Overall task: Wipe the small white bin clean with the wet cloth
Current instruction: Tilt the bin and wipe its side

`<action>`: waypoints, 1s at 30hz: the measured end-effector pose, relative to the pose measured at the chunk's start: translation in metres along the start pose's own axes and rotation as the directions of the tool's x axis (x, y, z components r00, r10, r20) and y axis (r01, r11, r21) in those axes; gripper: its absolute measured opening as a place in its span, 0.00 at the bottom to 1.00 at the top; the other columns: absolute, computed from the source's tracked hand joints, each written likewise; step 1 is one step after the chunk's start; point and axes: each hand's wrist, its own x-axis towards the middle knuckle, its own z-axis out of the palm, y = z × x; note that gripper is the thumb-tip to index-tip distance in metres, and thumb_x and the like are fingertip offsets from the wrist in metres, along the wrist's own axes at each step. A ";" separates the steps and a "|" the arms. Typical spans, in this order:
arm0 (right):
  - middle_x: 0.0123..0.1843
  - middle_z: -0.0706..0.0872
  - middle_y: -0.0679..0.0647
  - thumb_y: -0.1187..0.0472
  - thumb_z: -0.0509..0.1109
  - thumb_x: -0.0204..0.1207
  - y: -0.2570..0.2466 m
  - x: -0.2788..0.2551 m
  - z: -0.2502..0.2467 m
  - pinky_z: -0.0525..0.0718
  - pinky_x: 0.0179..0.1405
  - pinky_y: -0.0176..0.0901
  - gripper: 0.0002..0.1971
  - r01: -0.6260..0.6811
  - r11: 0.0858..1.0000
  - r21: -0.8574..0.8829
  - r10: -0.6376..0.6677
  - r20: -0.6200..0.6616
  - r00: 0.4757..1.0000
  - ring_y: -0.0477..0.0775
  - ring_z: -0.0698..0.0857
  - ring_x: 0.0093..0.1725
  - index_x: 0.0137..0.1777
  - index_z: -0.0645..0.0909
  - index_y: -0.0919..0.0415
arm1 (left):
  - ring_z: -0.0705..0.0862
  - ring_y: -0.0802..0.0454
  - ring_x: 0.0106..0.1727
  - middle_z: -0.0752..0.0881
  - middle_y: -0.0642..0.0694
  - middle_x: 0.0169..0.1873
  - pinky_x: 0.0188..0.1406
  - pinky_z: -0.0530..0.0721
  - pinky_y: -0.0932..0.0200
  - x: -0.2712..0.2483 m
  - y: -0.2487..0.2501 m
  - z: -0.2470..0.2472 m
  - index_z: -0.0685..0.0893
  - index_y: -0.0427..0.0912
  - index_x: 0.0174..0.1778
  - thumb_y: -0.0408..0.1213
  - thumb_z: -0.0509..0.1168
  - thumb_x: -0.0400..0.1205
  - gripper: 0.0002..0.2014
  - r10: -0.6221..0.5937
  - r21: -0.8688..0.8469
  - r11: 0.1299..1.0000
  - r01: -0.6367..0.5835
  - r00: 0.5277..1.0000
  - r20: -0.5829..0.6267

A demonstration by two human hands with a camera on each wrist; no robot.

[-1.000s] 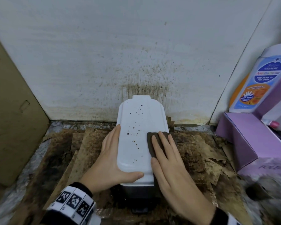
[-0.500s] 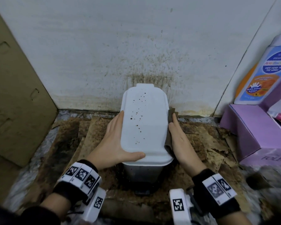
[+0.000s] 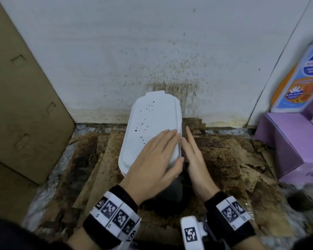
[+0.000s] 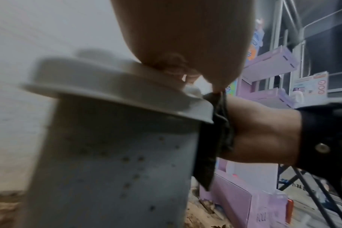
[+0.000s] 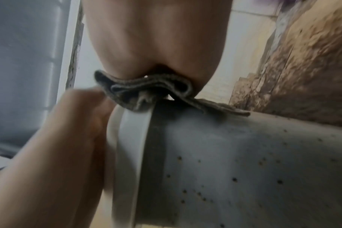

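The small white bin [image 3: 152, 123] stands against the stained wall, with dark specks on its lid and on its body [image 4: 117, 162]. My left hand [image 3: 163, 148] lies flat across the near half of the lid, fingers straight and reaching its right edge. Along the bin's right side my right hand [image 3: 192, 152] presses the dark wet cloth [image 3: 184, 129] against it with straight fingers. In the right wrist view the folded cloth [image 5: 156, 91] sits squeezed between my palm and the bin side [image 5: 244, 162], just under the lid rim. The cloth [image 4: 214, 138] hangs down past my right palm.
A brown cardboard box [image 3: 25, 105] leans at the left. A purple box [image 3: 287, 141] and a large detergent bottle [image 3: 300, 82] stand at the right. Stained, torn cardboard sheets [image 3: 224, 156] cover the floor around the bin. The wall [image 3: 170, 69] behind it is speckled brown.
My left hand moved from the lid's left edge to lie flat on top of it. The right hand took the cloth off the lid top and now holds it against the bin's right side.
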 end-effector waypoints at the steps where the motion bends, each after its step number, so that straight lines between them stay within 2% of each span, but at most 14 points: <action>1: 0.78 0.78 0.32 0.49 0.59 0.92 0.002 -0.001 0.005 0.85 0.69 0.34 0.28 0.017 1.000 0.006 -0.017 0.011 1.000 0.32 0.83 0.73 0.90 0.59 0.36 | 0.57 0.55 0.90 0.62 0.50 0.90 0.89 0.57 0.51 0.002 0.002 0.002 0.62 0.43 0.90 0.55 0.46 0.90 0.32 -0.038 0.006 0.999 0.038 0.999 -0.006; 3: 0.81 0.76 0.33 0.49 0.57 0.93 0.007 -0.003 0.017 0.79 0.79 0.38 0.27 0.053 0.999 0.006 -0.053 0.001 0.999 0.32 0.78 0.78 0.90 0.59 0.36 | 0.58 0.54 0.90 0.61 0.48 0.90 0.89 0.57 0.51 0.006 0.002 0.000 0.60 0.42 0.90 0.52 0.42 0.91 0.32 -0.108 0.006 0.994 0.108 0.994 -0.022; 5: 0.86 0.71 0.34 0.45 0.57 0.92 0.013 -0.004 0.027 0.70 0.88 0.50 0.27 0.087 0.996 -0.007 -0.087 -0.010 0.996 0.37 0.72 0.85 0.90 0.59 0.34 | 0.57 0.53 0.89 0.61 0.47 0.90 0.90 0.54 0.54 0.008 -0.001 -0.006 0.59 0.41 0.91 0.52 0.44 0.93 0.31 -0.152 -0.003 0.988 0.152 0.988 -0.027; 6: 0.88 0.68 0.33 0.43 0.57 0.91 0.016 -0.005 0.031 0.67 0.90 0.53 0.27 0.098 0.995 -0.010 -0.098 -0.008 0.995 0.37 0.68 0.87 0.90 0.59 0.33 | 0.57 0.53 0.89 0.62 0.47 0.89 0.89 0.54 0.56 0.008 -0.002 -0.009 0.60 0.41 0.90 0.51 0.46 0.93 0.30 -0.166 0.000 0.986 0.166 0.986 -0.034; 9: 0.89 0.62 0.28 0.42 0.52 0.92 0.022 -0.006 0.046 0.64 0.91 0.52 0.27 0.133 0.991 -0.034 -0.132 0.030 0.991 0.32 0.64 0.87 0.90 0.56 0.32 | 0.61 0.51 0.85 0.67 0.45 0.85 0.86 0.61 0.56 0.008 -0.009 -0.016 0.63 0.39 0.89 0.49 0.49 0.94 0.28 -0.189 0.034 0.981 0.191 0.980 -0.066; 13: 0.89 0.59 0.24 0.46 0.49 0.94 0.029 -0.007 0.063 0.61 0.90 0.44 0.26 0.163 0.984 -0.073 -0.160 0.051 0.986 0.26 0.60 0.86 0.90 0.54 0.32 | 0.63 0.47 0.81 0.68 0.43 0.81 0.81 0.66 0.52 0.009 -0.026 -0.020 0.65 0.39 0.87 0.45 0.52 0.93 0.27 -0.241 0.055 0.968 0.246 0.966 -0.090; 15: 0.89 0.59 0.23 0.46 0.48 0.94 0.033 -0.006 0.070 0.61 0.91 0.45 0.25 0.155 0.985 -0.075 -0.150 0.068 0.986 0.26 0.59 0.87 0.90 0.52 0.30 | 0.65 0.47 0.80 0.68 0.44 0.79 0.79 0.69 0.52 0.008 -0.033 -0.020 0.66 0.40 0.86 0.45 0.53 0.92 0.26 -0.266 0.080 0.958 0.275 0.958 -0.109; 20: 0.89 0.57 0.24 0.47 0.47 0.95 0.036 -0.006 0.077 0.57 0.92 0.46 0.26 0.171 0.981 -0.097 -0.165 0.067 0.984 0.27 0.57 0.88 0.91 0.51 0.33 | 0.63 0.46 0.81 0.65 0.42 0.80 0.76 0.64 0.59 0.004 -0.037 -0.017 0.65 0.38 0.85 0.43 0.53 0.90 0.27 -0.315 0.077 0.941 0.329 0.936 -0.156; 24: 0.91 0.56 0.27 0.50 0.46 0.96 0.042 -0.006 0.074 0.55 0.92 0.43 0.26 0.198 0.972 -0.123 -0.192 0.064 0.979 0.28 0.55 0.88 0.92 0.50 0.37 | 0.67 0.42 0.77 0.70 0.37 0.78 0.78 0.67 0.53 0.005 -0.037 -0.015 0.67 0.32 0.84 0.42 0.52 0.89 0.28 -0.309 0.111 0.939 0.327 0.939 -0.149; 27: 0.92 0.53 0.30 0.50 0.44 0.96 0.057 -0.004 0.069 0.51 0.93 0.48 0.26 0.196 0.961 -0.194 -0.188 0.057 0.980 0.30 0.52 0.90 0.92 0.49 0.39 | 0.68 0.42 0.75 0.71 0.37 0.76 0.76 0.67 0.53 0.005 -0.038 -0.014 0.68 0.31 0.83 0.41 0.52 0.89 0.27 -0.303 0.114 0.940 0.322 0.941 -0.151; 30: 0.92 0.51 0.30 0.50 0.45 0.95 0.073 -0.003 0.063 0.49 0.94 0.49 0.25 0.151 0.952 -0.265 -0.150 0.023 0.988 0.27 0.50 0.89 0.91 0.50 0.38 | 0.69 0.41 0.74 0.71 0.37 0.76 0.75 0.68 0.52 0.005 -0.038 -0.014 0.68 0.31 0.82 0.41 0.52 0.88 0.27 -0.297 0.122 0.941 0.316 0.942 -0.154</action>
